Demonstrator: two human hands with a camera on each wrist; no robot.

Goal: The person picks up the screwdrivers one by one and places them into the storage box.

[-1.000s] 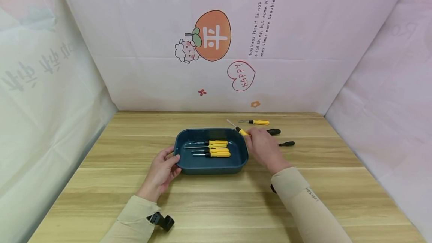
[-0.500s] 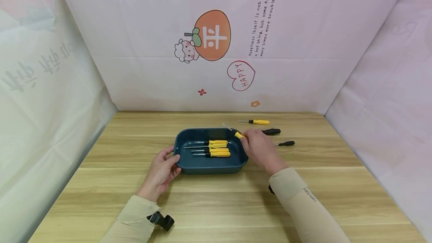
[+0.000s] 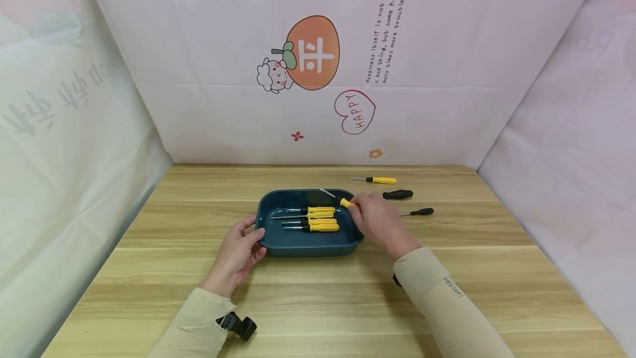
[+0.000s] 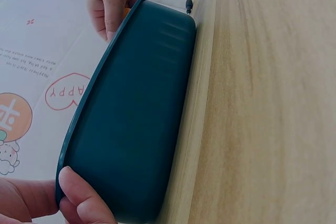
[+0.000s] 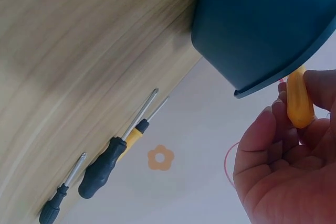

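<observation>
A dark teal rectangular tray stands on the table, with several yellow-handled screwdrivers lying side by side in it. My left hand grips its left end, thumb over the rim. In my right hand, thumb and fingers pinch another yellow-handled screwdriver by its handle, over the tray's right end; the shaft points left and up. The right wrist view shows that screwdriver's yellow handle between thumb and fingers, right at the tray's rim; its shaft is hidden there.
Right of the tray on the table lie a yellow-handled screwdriver near the back edge, a thick black-handled screwdriver and a slimmer black one. Printed white cloth hangs behind the wooden table and at both sides.
My right hand has carried the yellow screwdriver leftward, from the tray's right edge to over its inside. The left hand and the tray have stayed put.
</observation>
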